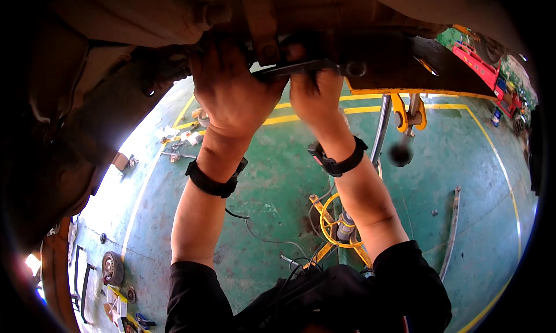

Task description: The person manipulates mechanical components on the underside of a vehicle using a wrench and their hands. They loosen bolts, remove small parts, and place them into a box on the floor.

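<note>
Overhead is the dark underside of a vehicle (pixel 139 20), and both my hands are raised to it. My right hand (pixel 317 95) is closed round a dark metal wrench (pixel 315 65), whose ring end sticks out on the right. Just left of it, my left hand (pixel 234 92) is pressed up among the parts with its fingers curled. Its thumb side lies close to the wrench's left end. Shadow hides the fingertips, so what they grip cannot be made out. A metal bracket with a bolt (pixel 268 49) hangs down between the hands. Each wrist wears a black strap.
A yellow-framed stand (pixel 333 223) with a round base and cables is on the green floor below me. Right of my hands hangs a dark, yellow-edged plate (pixel 423 72). A long bar (pixel 452 234) lies at right, a wheel (pixel 113 268) at left. A red cart (pixel 478 63) stands farther off.
</note>
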Action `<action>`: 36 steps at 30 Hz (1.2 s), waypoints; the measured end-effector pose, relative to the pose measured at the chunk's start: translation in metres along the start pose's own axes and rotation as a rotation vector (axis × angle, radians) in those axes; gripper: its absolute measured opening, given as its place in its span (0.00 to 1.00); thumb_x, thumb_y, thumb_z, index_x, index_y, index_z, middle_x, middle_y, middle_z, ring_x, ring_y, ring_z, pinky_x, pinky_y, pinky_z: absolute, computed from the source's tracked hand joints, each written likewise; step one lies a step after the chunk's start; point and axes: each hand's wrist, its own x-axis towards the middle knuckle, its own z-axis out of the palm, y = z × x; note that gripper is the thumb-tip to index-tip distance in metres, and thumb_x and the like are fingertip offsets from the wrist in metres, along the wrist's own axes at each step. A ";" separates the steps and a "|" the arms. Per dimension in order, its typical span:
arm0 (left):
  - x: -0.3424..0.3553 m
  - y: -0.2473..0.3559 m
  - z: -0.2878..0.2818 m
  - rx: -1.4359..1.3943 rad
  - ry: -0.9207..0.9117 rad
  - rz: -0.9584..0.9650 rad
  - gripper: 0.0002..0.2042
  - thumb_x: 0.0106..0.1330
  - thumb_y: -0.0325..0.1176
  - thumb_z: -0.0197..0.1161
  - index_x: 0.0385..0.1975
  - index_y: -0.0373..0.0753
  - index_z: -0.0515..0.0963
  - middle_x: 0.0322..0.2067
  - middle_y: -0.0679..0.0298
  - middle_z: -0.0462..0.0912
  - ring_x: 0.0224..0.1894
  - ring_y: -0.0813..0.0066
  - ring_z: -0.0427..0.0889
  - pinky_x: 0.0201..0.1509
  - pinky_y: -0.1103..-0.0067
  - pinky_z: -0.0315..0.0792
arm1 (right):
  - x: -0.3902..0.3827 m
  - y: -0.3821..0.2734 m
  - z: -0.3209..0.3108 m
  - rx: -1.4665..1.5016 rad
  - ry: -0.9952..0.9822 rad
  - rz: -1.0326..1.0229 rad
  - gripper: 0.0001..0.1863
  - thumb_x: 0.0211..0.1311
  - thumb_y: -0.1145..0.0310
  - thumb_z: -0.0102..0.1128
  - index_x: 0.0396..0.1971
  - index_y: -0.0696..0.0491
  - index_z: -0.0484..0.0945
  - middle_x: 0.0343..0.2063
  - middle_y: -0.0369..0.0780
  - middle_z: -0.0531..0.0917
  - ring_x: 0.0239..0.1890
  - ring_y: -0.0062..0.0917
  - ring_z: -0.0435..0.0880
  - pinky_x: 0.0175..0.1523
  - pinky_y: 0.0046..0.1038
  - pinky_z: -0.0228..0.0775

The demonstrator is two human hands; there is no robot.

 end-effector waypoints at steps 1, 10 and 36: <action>0.000 0.000 0.001 0.011 0.012 0.001 0.30 0.47 0.55 0.72 0.34 0.30 0.74 0.35 0.47 0.76 0.36 0.46 0.75 0.44 0.62 0.70 | 0.003 -0.002 0.003 0.026 0.014 0.041 0.11 0.66 0.79 0.57 0.47 0.60 0.74 0.41 0.39 0.81 0.41 0.23 0.78 0.49 0.25 0.70; 0.003 0.003 -0.001 -0.030 -0.008 -0.013 0.24 0.47 0.50 0.73 0.28 0.33 0.74 0.32 0.50 0.76 0.34 0.49 0.75 0.39 0.65 0.72 | -0.005 -0.003 0.003 0.239 0.078 0.236 0.07 0.65 0.78 0.58 0.42 0.58 0.76 0.37 0.37 0.80 0.38 0.21 0.77 0.47 0.23 0.69; -0.003 0.003 -0.036 -0.118 -0.139 -0.122 0.21 0.47 0.36 0.74 0.41 0.36 0.78 0.37 0.54 0.81 0.40 0.48 0.80 0.43 0.66 0.75 | -0.021 -0.011 -0.007 0.470 -0.003 0.423 0.19 0.64 0.76 0.61 0.53 0.57 0.71 0.42 0.38 0.79 0.43 0.20 0.78 0.49 0.25 0.71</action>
